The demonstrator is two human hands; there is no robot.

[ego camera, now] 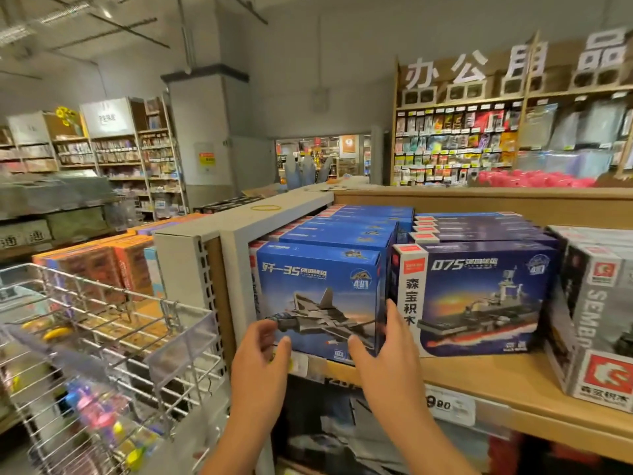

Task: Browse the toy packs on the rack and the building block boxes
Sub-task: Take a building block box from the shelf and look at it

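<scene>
— Shop aisles and stocked shelving fill the background; nearer, what are the hands doing?

— Both reach for the blue jet box (318,299) at the front of the wooden shelf (513,378). Left hand (262,361) sits at its lower left corner, fingers loosely curved, thumb raised against the front face. Right hand (387,351) is spread, fingers up along the box's right edge, thumb on the front. Neither has closed round it; the box stands on the shelf, touching its neighbours.

— And the rest?

— At three o'clock from the jet box stands the dark ship box (476,296), then grey boxes (596,323) further right. At nine o'clock hangs the wire rack (113,323) with small coloured toy packs (92,413), blurred.

— Progress?

— I judge the person is in the building-block part now, just starting on the first box. The ship box and the grey boxes remain. Whether the rack is finished, I cannot tell.
</scene>
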